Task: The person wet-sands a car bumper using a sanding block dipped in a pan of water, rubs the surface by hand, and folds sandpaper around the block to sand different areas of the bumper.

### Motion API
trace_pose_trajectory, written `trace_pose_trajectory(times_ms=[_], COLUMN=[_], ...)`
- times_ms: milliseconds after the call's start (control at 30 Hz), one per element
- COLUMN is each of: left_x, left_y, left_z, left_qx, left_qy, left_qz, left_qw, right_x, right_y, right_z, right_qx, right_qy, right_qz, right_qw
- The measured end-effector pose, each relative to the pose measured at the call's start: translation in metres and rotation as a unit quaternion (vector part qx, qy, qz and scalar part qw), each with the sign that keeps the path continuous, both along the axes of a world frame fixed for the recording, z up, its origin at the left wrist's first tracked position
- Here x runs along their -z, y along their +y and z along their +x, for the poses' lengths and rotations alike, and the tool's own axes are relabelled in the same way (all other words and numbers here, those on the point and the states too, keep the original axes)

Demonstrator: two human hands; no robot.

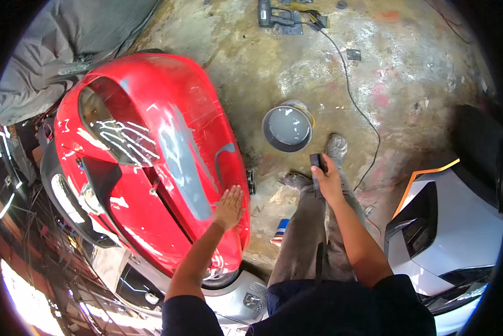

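Observation:
My left hand [229, 208] lies flat, fingers together and stretched out, on a red car bumper [198, 106]. Grey patches [178, 151] of what looks like primer or filler run along the bumper just beyond my fingers. In my right hand [330, 180] is a dark rectangular block [317, 162], which looks like a sanding block. That hand is in front of my legs, away from the bumper. A round bucket [269, 140] of greyish liquid stands on the floor between the bumper and my feet.
A heat gun [266, 14] lies at the top, its black cord [349, 84] curving across the stained floor. At right is a white car panel [458, 224] with orange edging. A blue-and-white container [281, 229] stands by my leg. Grey sheeting [44, 50] hangs at upper left.

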State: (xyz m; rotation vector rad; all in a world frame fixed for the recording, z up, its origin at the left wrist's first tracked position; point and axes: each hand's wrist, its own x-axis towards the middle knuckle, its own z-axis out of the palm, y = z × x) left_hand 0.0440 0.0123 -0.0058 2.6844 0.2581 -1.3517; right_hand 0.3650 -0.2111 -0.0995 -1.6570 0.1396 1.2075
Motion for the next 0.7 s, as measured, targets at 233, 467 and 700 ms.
trace_pose_trajectory(times_ms=[233,467,700], left_x=[0.157,0.382,0.504], left_y=[-0.043,-0.013,-0.021], left_z=[0.116,0.185,0.156], left_qx=[-0.393,-0.537,-0.5], left_qy=[-0.184,-0.126,0.026], left_qz=[-0.092,-0.068,-0.068], left_qw=[0.896,0.831,0.863], right_x=[0.135,0.291,0.431], right_y=[0.029,0.111,0.132], right_z=[-0.035,-0.059,-0.071], right_qx=[-0.102,-0.136,-0.467], right_qy=[0.05,-0.021,-0.093], right_qz=[-0.086,-0.15,-0.146], right_qw=[0.99,0.979,0.867])
